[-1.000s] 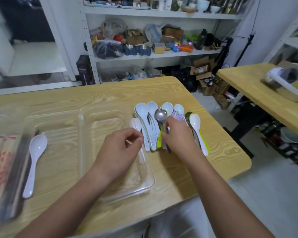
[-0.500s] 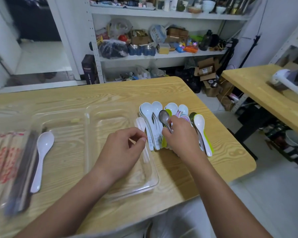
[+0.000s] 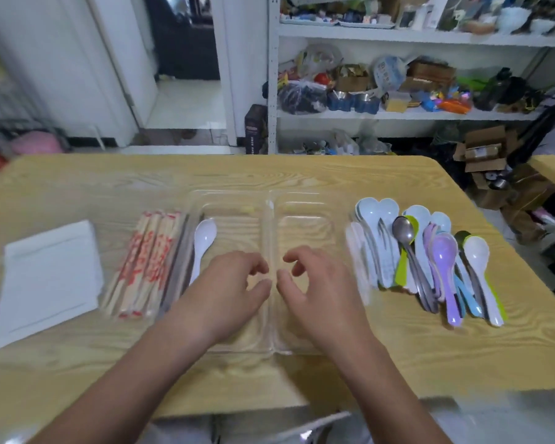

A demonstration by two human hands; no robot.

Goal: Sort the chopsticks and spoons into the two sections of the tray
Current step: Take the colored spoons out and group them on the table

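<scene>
Now, chopsticks [image 3: 145, 264]: the paper-wrapped bundle lies near to far from you, its far ends leaning slightly right, with red print on the wrappers.
Dark chopsticks [image 3: 180, 267]: they run the same way, just right of the wrapped ones, and are blurred.
White spoon [image 3: 202, 241]: its bowl points away from you and its handle toward you, along the tray's left rim. You cannot tell whether it sits inside.
Spoon pile [image 3: 382, 251]: it lies on the tabletop [image 3: 302, 174] right of the tray, bowls away from you, handles toward you, overlapping. A metal spoon [image 3: 404, 232] and a purple spoon [image 3: 444, 251] lie on top.
Tray [image 3: 231, 203]: clear, with two sections side by side and a divider running near to far. Its walls are hard to make out against the wood.
Hidden: your wrists cover the tray's near end, and blur softens the left side.
Left grip [image 3: 225, 290]: it is over the left section beside the divider, fingers loosely curled, holding nothing.
Right grip [image 3: 318, 293]: it is over the right section, fingers loosely curled, also empty.
Relative to grips: the chopsticks lie apart to the left of your left grip and the spoon pile near your right grip's right side. Neither is touched.
White sheet [image 3: 48, 280]: it lies flat at the far left.
</scene>
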